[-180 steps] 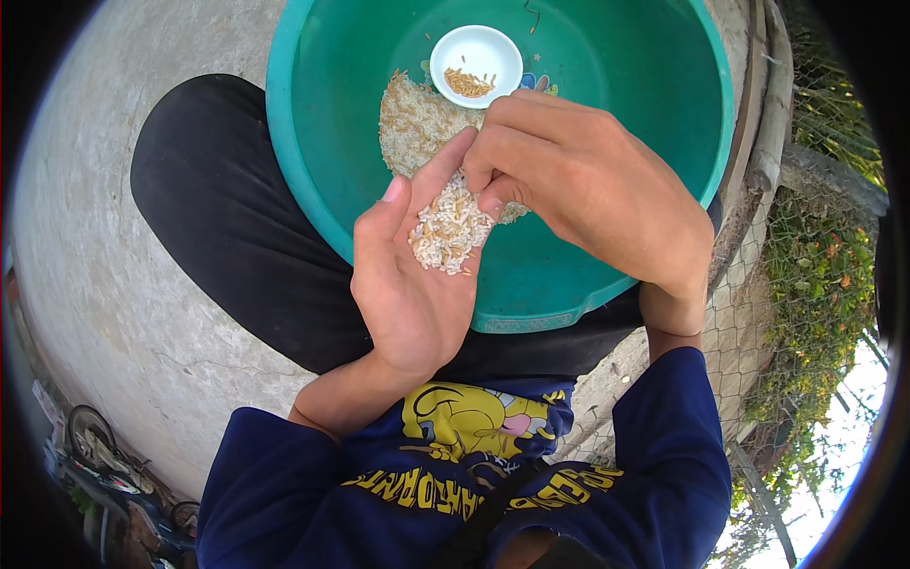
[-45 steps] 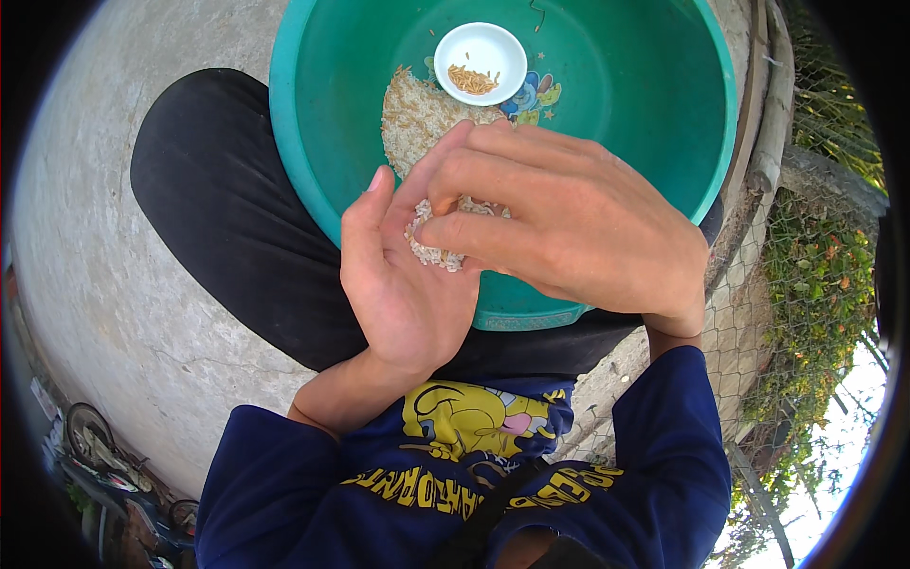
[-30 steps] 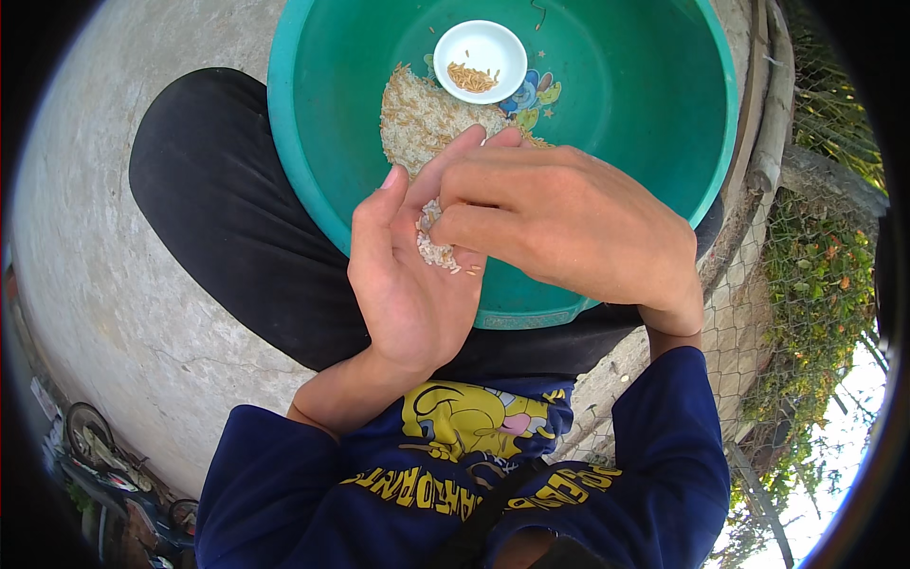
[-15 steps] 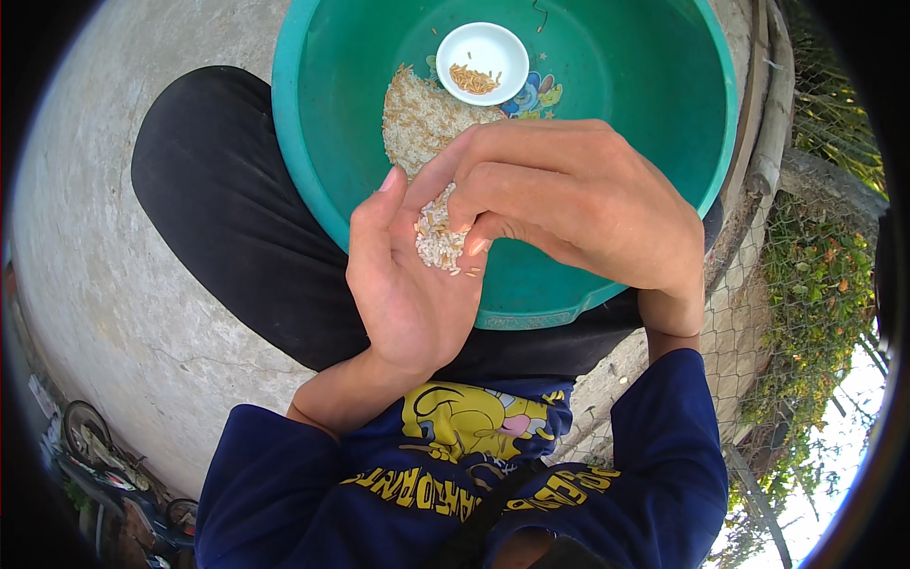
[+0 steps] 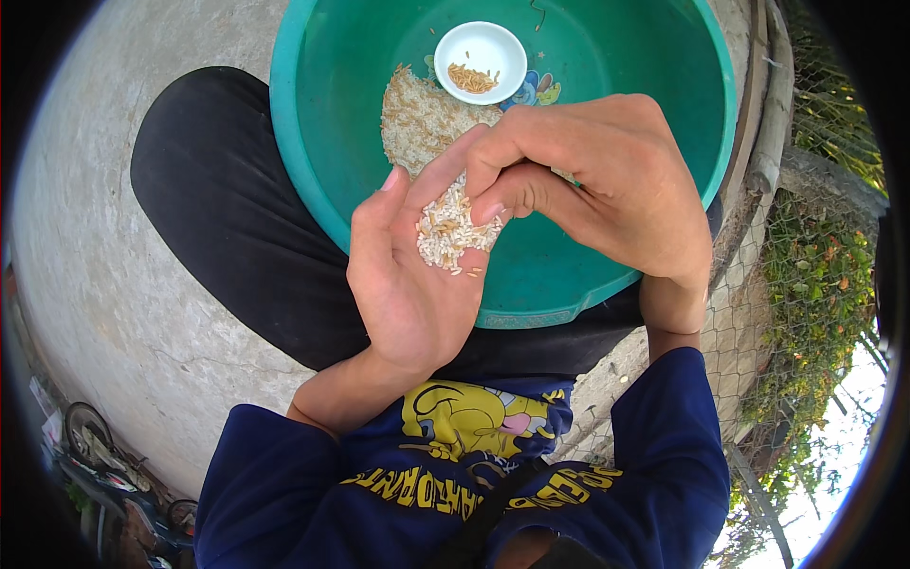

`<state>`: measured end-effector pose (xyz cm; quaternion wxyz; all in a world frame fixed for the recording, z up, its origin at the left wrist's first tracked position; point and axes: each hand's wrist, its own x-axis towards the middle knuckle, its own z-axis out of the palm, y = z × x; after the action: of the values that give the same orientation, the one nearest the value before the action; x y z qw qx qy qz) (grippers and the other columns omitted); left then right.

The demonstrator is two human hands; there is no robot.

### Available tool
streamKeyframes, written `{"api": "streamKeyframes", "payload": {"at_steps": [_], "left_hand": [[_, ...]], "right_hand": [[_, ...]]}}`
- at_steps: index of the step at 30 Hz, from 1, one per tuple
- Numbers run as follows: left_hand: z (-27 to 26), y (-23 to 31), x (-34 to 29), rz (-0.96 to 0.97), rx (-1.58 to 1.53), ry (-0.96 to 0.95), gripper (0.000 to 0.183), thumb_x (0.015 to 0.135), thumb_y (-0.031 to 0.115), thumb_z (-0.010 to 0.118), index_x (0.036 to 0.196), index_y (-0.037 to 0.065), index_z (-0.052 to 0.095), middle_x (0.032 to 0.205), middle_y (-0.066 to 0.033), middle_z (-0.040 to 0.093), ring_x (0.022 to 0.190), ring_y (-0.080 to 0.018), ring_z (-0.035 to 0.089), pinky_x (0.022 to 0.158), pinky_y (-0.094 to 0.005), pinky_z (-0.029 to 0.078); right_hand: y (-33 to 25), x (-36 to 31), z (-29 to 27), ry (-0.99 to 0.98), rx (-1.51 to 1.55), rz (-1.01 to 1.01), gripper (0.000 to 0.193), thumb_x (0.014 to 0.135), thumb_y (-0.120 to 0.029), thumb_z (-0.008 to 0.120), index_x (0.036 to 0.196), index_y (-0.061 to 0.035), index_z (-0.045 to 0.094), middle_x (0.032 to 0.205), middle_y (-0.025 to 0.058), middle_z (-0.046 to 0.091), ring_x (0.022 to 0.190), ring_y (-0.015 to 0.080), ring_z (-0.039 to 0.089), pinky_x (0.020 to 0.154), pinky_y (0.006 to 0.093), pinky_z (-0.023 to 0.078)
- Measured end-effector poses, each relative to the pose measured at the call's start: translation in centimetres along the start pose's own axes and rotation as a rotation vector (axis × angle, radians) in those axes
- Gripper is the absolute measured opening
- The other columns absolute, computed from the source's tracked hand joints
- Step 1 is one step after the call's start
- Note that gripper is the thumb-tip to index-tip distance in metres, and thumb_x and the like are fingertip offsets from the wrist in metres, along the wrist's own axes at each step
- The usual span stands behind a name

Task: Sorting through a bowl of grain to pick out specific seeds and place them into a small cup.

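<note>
My left hand (image 5: 409, 302) is cupped, palm up, over the near side of a green basin (image 5: 607, 57). It holds a small pile of white rice (image 5: 444, 237) mixed with some brown unhusked grains. Above that palm, my right hand (image 5: 607, 185) has its thumb and forefinger tips together at the edge of the pile; whatever lies between them is hidden. Beyond the hands, a heap of mixed rice (image 5: 422, 119) is spread on the basin floor. Beside it stands a small white bowl (image 5: 482, 45) with a little heap of brown grains (image 5: 471, 78) inside.
The basin rests by my legs, with my bent left knee (image 5: 204, 142) in dark trousers at its left. Grey concrete floor (image 5: 104, 284) stretches to the left. On the right are a wire fence (image 5: 744, 313) and plants (image 5: 815, 294). A bicycle (image 5: 90, 436) shows at the lower left.
My right hand has shifted slightly up and right, its thumb and forefinger drawing back across the pile. More of the rice in my left palm shows. My left hand has stayed almost still.
</note>
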<state>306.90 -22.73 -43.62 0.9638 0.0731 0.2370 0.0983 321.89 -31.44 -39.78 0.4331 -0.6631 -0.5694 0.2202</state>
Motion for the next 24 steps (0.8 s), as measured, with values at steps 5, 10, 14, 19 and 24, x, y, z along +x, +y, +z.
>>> {"api": "streamKeyframes", "payload": {"at_steps": [5, 10, 14, 19, 24], "left_hand": [[-0.3, 0.0, 0.1, -0.012, -0.050, -0.082, 0.072, 0.102, 0.044, 0.028, 0.144, -0.013, 0.037, 0.138, -0.0192, 0.054, 0.127, -0.0247, 0.052, 0.112, -0.0374, 0.036], [0.7, 0.1, 0.0, 0.027, 0.108, -0.035, 0.070, 0.104, 0.041, 0.024, 0.146, -0.015, 0.030, 0.145, -0.0291, 0.043, 0.139, -0.0380, 0.041, 0.117, -0.0403, 0.033], [1.0, 0.0, 0.0, 0.014, 0.075, -0.005, 0.070, 0.104, 0.041, 0.024, 0.146, -0.016, 0.029, 0.146, -0.0317, 0.041, 0.141, -0.0415, 0.036, 0.114, -0.0382, 0.038], [0.8, 0.1, 0.0, 0.019, 0.055, -0.015, 0.070, 0.104, 0.041, 0.024, 0.145, -0.016, 0.028, 0.146, -0.0318, 0.040, 0.141, -0.0416, 0.036, 0.109, -0.0347, 0.044], [0.9, 0.1, 0.0, 0.023, 0.092, -0.011, 0.070, 0.104, 0.040, 0.024, 0.145, -0.016, 0.028, 0.146, -0.0322, 0.041, 0.141, -0.0420, 0.036, 0.111, -0.0364, 0.041]], "right_hand": [[0.6, 0.2, -0.4, 0.062, -0.066, -0.007, 0.008, 0.082, 0.001, 0.072, 0.089, -0.0018, 0.070, 0.078, 0.0060, 0.068, 0.068, 0.0180, 0.068, 0.058, 0.0281, 0.051], [1.6, 0.2, -0.5, 0.184, -0.167, 0.055, 0.016, 0.083, 0.005, 0.068, 0.097, -0.0017, 0.072, 0.079, 0.0091, 0.068, 0.070, 0.0178, 0.067, 0.059, 0.0275, 0.051], [2.4, 0.2, -0.7, 0.306, -0.388, 0.060, 0.023, 0.082, 0.007, 0.068, 0.102, -0.0034, 0.073, 0.080, 0.0092, 0.067, 0.069, 0.0177, 0.066, 0.060, 0.0289, 0.050], [-0.6, 1.1, -1.7, 0.281, -0.477, 0.239, 0.024, 0.082, 0.010, 0.063, 0.105, 0.0035, 0.067, 0.085, 0.0208, 0.063, 0.075, 0.0362, 0.063, 0.065, 0.0382, 0.050], [-0.4, 0.9, -1.7, 0.315, -0.482, 0.238, 0.023, 0.082, 0.010, 0.063, 0.104, 0.0047, 0.068, 0.084, 0.0204, 0.066, 0.075, 0.0359, 0.066, 0.065, 0.0359, 0.051]]}}
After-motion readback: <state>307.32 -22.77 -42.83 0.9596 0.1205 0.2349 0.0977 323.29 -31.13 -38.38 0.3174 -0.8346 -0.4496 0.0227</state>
